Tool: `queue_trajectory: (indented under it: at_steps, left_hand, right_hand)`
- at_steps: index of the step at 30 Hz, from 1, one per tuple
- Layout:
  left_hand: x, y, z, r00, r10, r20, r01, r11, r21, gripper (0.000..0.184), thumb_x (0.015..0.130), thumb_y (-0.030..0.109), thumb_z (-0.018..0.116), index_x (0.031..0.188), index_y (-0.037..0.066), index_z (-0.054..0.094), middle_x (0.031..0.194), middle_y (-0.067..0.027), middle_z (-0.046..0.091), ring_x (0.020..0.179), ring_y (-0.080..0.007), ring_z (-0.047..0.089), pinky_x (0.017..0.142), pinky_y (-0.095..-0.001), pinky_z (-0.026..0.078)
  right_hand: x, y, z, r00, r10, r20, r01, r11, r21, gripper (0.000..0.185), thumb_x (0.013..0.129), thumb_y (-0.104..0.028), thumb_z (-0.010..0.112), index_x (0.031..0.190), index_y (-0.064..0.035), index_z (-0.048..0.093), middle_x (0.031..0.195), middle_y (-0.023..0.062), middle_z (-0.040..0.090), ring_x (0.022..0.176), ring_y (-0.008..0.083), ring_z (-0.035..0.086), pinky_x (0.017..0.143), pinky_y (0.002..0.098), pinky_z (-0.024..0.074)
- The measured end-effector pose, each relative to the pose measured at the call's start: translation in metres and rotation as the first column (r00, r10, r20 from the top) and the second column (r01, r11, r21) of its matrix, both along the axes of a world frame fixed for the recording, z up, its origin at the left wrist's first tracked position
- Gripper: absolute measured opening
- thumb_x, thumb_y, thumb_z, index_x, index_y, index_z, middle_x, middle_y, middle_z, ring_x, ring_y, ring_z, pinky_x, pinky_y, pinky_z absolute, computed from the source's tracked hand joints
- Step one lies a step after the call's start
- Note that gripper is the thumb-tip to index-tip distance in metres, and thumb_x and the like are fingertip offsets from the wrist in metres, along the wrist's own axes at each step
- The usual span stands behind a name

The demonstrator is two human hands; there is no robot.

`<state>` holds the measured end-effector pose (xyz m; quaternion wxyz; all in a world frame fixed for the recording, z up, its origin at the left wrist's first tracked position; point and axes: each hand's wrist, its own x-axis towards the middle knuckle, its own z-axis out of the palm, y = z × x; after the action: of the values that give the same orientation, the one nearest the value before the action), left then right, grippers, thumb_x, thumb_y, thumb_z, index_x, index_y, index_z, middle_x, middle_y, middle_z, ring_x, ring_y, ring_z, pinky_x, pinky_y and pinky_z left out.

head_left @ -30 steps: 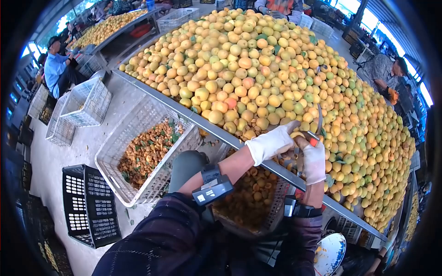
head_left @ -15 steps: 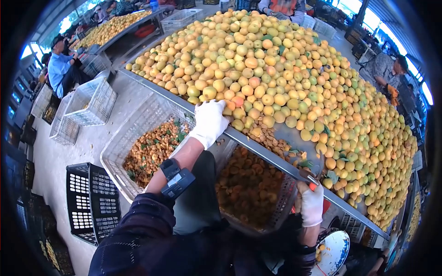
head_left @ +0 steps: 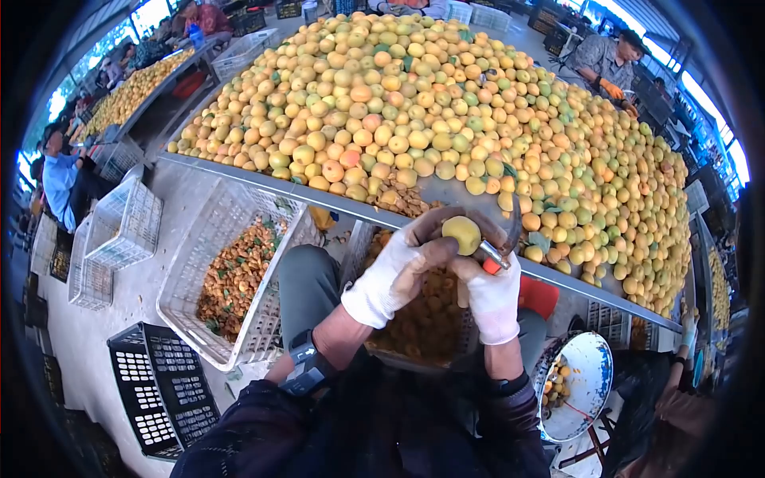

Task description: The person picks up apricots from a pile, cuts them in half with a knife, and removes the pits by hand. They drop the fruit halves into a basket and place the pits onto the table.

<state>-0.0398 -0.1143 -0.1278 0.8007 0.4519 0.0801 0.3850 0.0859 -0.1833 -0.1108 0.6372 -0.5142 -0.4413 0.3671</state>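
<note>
A yellow-green apricot [head_left: 461, 234] is between the gloved fingers of my left hand [head_left: 402, 267], in front of the table's edge. In my right hand [head_left: 492, 291] is a curved knife [head_left: 496, 256], with a metal shank and a bit of red handle showing. The dark blade points up and away. My two hands are close together, the right thumb near the apricot. Both white gloves have brown stains at the fingertips. Just beyond lies a heap of apricots [head_left: 382, 103] on a metal-edged table [head_left: 366, 210], with a patch of torn apricot pieces [head_left: 396, 196] at the rim.
Left of my knees stands a white crate [head_left: 182, 307] of apricot pieces; another crate of pieces is below my hands. A black crate [head_left: 163, 390] is at lower left, a white bucket [head_left: 575, 390] at right. A person with orange gloves [head_left: 612, 88] sits across the table.
My left hand has left the heap's edge and now holds an apricot near my body. My right hand has moved up and left with the knife to meet it. The view has shifted right.
</note>
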Motion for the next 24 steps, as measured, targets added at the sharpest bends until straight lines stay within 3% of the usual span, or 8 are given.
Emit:
queue_trajectory:
  at_steps: [2, 5, 7, 8, 11, 12, 16, 24]
  left_hand:
    - [0.005, -0.015, 0.004, 0.996, -0.016, 0.089, 0.036, 0.97, -0.238, 0.044, 0.095, 0.026, 0.055, 0.129, 0.001, 0.045, 0.116, -0.0051, 0.057, 0.105, -0.0129, 0.054, 0.09, -0.025, 0.043]
    - [0.016, -0.017, -0.009, 0.99, 0.037, 0.135, 0.009, 0.945, -0.328, 0.041, 0.096, 0.028, 0.053, 0.128, 0.003, 0.046, 0.118, -0.0052, 0.056, 0.107, -0.0148, 0.055, 0.092, -0.0273, 0.044]
    - [0.015, -0.016, -0.01, 0.984, 0.008, 0.18, 0.05, 0.949, -0.312, 0.041, 0.096, 0.027, 0.053, 0.128, 0.003, 0.046, 0.119, -0.0052, 0.057, 0.108, -0.0153, 0.055, 0.092, -0.0287, 0.044]
    - [0.014, -0.016, -0.009, 0.974, -0.021, 0.224, 0.089, 0.951, -0.297, 0.041, 0.096, 0.027, 0.053, 0.128, 0.003, 0.046, 0.119, -0.0053, 0.057, 0.109, -0.0158, 0.055, 0.093, -0.03, 0.045]
    - [0.018, -0.018, -0.013, 0.986, -0.031, 0.165, 0.068, 0.972, -0.227, 0.048, 0.095, 0.034, 0.053, 0.13, 0.002, 0.044, 0.121, -0.0075, 0.056, 0.112, -0.0182, 0.055, 0.096, -0.0327, 0.045]
    - [0.019, -0.019, -0.012, 0.986, -0.034, 0.164, 0.071, 0.971, -0.227, 0.048, 0.095, 0.034, 0.053, 0.13, 0.002, 0.044, 0.121, -0.0075, 0.056, 0.112, -0.0182, 0.055, 0.096, -0.0327, 0.045]
    - [0.027, -0.032, -0.009, 0.993, -0.03, 0.111, 0.06, 0.959, -0.278, 0.044, 0.094, 0.031, 0.056, 0.126, 0.002, 0.048, 0.117, -0.0069, 0.059, 0.108, -0.0173, 0.056, 0.09, -0.0307, 0.047]
    - [0.034, -0.042, -0.017, 0.995, -0.037, 0.091, 0.074, 0.889, -0.452, 0.041, 0.089, 0.025, 0.065, 0.12, 0.001, 0.053, 0.107, -0.0051, 0.062, 0.096, -0.0141, 0.06, 0.085, -0.026, 0.047]
  right_hand:
    - [-0.004, -0.003, -0.004, 0.997, -0.058, -0.045, 0.056, 0.998, -0.03, 0.061, 0.071, 0.003, 0.068, 0.129, 0.0028, 0.047, 0.121, 0.0105, 0.058, 0.11, 0.0164, 0.056, 0.096, 0.0289, 0.0425]
    - [-0.005, -0.01, -0.008, 0.994, -0.105, -0.031, 0.105, 0.994, 0.009, 0.058, 0.076, -0.004, 0.068, 0.129, 0.0031, 0.046, 0.119, 0.0124, 0.059, 0.105, 0.0179, 0.058, 0.093, 0.03, 0.0447]
    - [0.003, -0.027, -0.005, 0.976, -0.171, 0.132, 0.176, 0.984, -0.028, 0.053, 0.083, -0.015, 0.066, 0.128, 0.003, 0.046, 0.119, 0.0156, 0.058, 0.104, 0.0186, 0.058, 0.09, 0.0309, 0.0458]
    - [0.008, -0.032, -0.008, 0.915, -0.23, 0.33, 0.209, 0.973, 0.098, 0.048, 0.088, -0.022, 0.061, 0.127, 0.002, 0.046, 0.113, 0.02, 0.06, 0.103, 0.0231, 0.061, 0.085, 0.0318, 0.0476]
    - [0.02, -0.05, -0.006, 0.832, -0.129, 0.539, 0.146, 0.989, 0.012, 0.044, 0.089, -0.019, 0.058, 0.127, 0.0004, 0.046, 0.104, 0.0222, 0.063, 0.098, 0.0313, 0.064, 0.081, 0.0332, 0.0492]
    - [0.017, -0.053, -0.002, 0.788, -0.128, 0.602, 0.155, 0.988, 0.007, 0.037, 0.091, -0.018, 0.056, 0.123, -0.0012, 0.049, 0.09, 0.0221, 0.064, 0.088, 0.0383, 0.064, 0.072, 0.0361, 0.0508]
    - [0.015, -0.06, -0.009, 0.754, -0.166, 0.636, 0.217, 0.976, -0.002, 0.024, 0.091, -0.018, 0.057, 0.109, -0.002, 0.051, 0.076, 0.0209, 0.061, 0.072, 0.0408, 0.062, 0.057, 0.0401, 0.048]
    - [0.019, -0.071, -0.009, 0.72, -0.075, 0.69, 0.244, 0.958, -0.152, 0.026, 0.09, -0.018, 0.058, 0.106, -0.0004, 0.049, 0.074, 0.0229, 0.06, 0.072, 0.0418, 0.061, 0.056, 0.0418, 0.0474]
